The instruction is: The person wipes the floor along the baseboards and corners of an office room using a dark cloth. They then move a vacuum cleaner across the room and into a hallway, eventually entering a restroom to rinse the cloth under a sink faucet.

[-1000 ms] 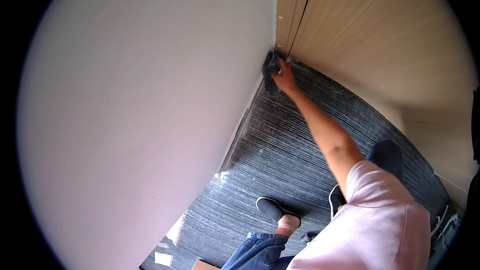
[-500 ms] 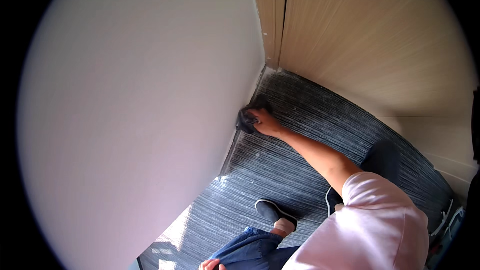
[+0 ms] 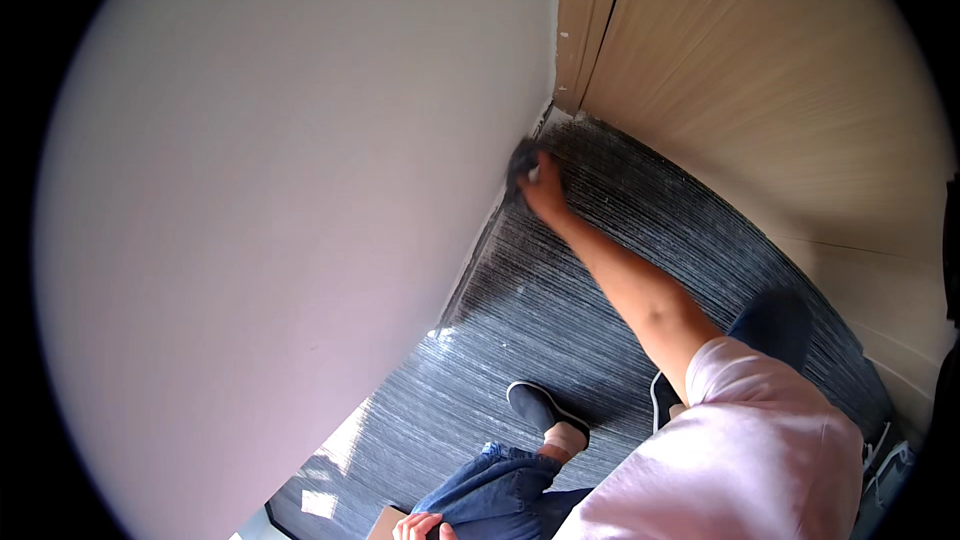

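My right hand (image 3: pixel 543 187) is closed round a dark, crumpled cloth (image 3: pixel 521 168). It presses the cloth along the foot of the white wall (image 3: pixel 300 200), where the wall meets the striped dark carpet (image 3: pixel 560 310). Motion blurs the cloth and the fingers somewhat. My right arm reaches far out from the pink sleeve. At the bottom edge my left hand (image 3: pixel 425 526) rests by the knee of my blue jeans (image 3: pixel 485 495). Its fingers are partly curled and cut off by the frame, so what they hold, if anything, is hidden.
A wooden panel (image 3: pixel 770 80) meets the wall in a corner just beyond the cloth. My dark shoe (image 3: pixel 540 405) stands on the carpet. Sunlit patches (image 3: pixel 320 503) lie at lower left, near a brown flat-edged object (image 3: pixel 385 522). White strips (image 3: pixel 880 455) show at lower right.
My right hand has slid the cloth along the wall's foot, away from me toward the corner. The view has shifted slightly, and the brown edge beside my left hand has come into sight.
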### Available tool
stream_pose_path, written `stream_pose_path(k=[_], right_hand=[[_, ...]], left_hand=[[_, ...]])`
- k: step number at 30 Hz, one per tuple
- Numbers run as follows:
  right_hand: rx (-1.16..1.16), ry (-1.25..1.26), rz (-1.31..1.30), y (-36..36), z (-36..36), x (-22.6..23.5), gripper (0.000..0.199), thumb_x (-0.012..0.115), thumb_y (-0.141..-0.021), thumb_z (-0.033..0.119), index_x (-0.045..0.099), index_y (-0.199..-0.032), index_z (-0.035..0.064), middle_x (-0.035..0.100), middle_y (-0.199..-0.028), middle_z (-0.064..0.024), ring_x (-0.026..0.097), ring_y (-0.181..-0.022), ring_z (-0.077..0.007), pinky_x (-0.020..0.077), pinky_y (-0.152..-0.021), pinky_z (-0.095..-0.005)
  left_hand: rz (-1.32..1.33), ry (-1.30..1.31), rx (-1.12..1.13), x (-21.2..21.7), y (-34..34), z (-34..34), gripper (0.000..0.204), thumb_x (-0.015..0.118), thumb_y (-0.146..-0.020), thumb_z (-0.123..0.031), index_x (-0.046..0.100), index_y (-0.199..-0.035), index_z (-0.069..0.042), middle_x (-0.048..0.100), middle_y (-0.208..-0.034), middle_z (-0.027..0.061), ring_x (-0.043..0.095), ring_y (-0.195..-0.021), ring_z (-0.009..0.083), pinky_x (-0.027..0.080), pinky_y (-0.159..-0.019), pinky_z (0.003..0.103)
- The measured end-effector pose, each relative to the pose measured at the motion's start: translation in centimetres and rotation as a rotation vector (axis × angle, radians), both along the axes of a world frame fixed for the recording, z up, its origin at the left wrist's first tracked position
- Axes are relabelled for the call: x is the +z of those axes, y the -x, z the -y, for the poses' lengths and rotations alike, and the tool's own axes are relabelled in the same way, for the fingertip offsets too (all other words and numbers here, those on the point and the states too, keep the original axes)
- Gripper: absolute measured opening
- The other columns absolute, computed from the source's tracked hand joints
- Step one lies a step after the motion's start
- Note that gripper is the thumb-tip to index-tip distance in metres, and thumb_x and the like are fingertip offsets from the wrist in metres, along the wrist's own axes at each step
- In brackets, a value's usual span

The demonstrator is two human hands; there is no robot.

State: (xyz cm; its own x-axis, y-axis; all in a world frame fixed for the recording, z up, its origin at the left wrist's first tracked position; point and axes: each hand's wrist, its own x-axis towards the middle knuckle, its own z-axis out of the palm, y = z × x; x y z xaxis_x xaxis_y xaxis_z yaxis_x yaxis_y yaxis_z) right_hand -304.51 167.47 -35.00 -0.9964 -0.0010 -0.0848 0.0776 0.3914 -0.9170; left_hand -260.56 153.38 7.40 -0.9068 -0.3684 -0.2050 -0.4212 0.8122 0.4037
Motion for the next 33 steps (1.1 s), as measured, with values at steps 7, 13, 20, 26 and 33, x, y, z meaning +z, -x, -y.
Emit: stream_pose_path(k=[7, 13, 20, 26, 33], right_hand=[[0.204, 0.124, 0.136, -15.7, 5.4, 4.1, 0.063, 0.066, -0.08, 0.005, 0.035, -0.135, 0.011, 0.044, -0.116, -0.0224, 0.05, -0.107, -0.0385, 0.0448, -0.09, -0.0423], [0.424, 0.236, 0.358, -17.1, 3.8, 6.1, 0.052, 0.066, -0.084, 0.012, 0.044, -0.131, 0.0085, 0.047, -0.12, -0.02, 0.049, -0.112, -0.0319, 0.0433, -0.094, -0.0378], [-0.016, -0.015, -0.079, -1.7, -7.2, 6.1, 0.06, 0.067, -0.08, 0.013, 0.041, -0.133, 0.0038, 0.047, -0.126, -0.0212, 0.049, -0.117, -0.0351, 0.0412, -0.098, -0.0416], [0.054, -0.641, 0.056, 6.0, -6.1, 3.4, 0.07, 0.073, -0.074, 0.032, 0.042, -0.133, 0.012, 0.037, -0.129, -0.0249, 0.044, -0.115, -0.0433, 0.045, -0.091, -0.0501], [0.387, -0.549, 0.059, -5.5, -1.1, 3.3, 0.056, 0.073, -0.072, 0.024, 0.044, -0.117, 0.0095, 0.041, -0.114, -0.0205, 0.05, -0.104, -0.04, 0.0506, -0.075, -0.0491]], left_hand=[[0.011, 0.045, 0.023, 0.5, 0.6, -0.8, 0.01, 0.066, -0.081, -0.005, 0.064, -0.089, 0.0, 0.063, -0.089, 0.0155, 0.059, -0.084, 0.0314, 0.047, -0.078, 0.039], [-0.031, 0.072, 0.017, 0.3, 0.8, -1.8, 0.009, 0.066, -0.079, -0.003, 0.063, -0.088, 0.001, 0.063, -0.085, 0.0159, 0.06, -0.08, 0.0323, 0.049, -0.08, 0.04], [-0.032, 0.026, 0.056, 0.2, -1.3, -2.4, 0.01, 0.064, -0.083, -0.003, 0.063, -0.092, 0.001, 0.062, -0.094, 0.0158, 0.058, -0.09, 0.0311, 0.047, -0.085, 0.04], [0.079, 0.061, 0.091, -0.1, -4.4, -2.4, 0.01, 0.063, -0.083, -0.003, 0.063, -0.093, 0.001, 0.061, -0.095, 0.0156, 0.058, -0.089, 0.0304, 0.047, -0.08, 0.039], [0.085, 0.066, 0.119, -0.1, -5.7, -2.7, 0.013, 0.062, -0.085, -0.002, 0.062, -0.098, 0.002, 0.06, -0.096, 0.0153, 0.058, -0.088, 0.0281, 0.048, -0.077, 0.036]])
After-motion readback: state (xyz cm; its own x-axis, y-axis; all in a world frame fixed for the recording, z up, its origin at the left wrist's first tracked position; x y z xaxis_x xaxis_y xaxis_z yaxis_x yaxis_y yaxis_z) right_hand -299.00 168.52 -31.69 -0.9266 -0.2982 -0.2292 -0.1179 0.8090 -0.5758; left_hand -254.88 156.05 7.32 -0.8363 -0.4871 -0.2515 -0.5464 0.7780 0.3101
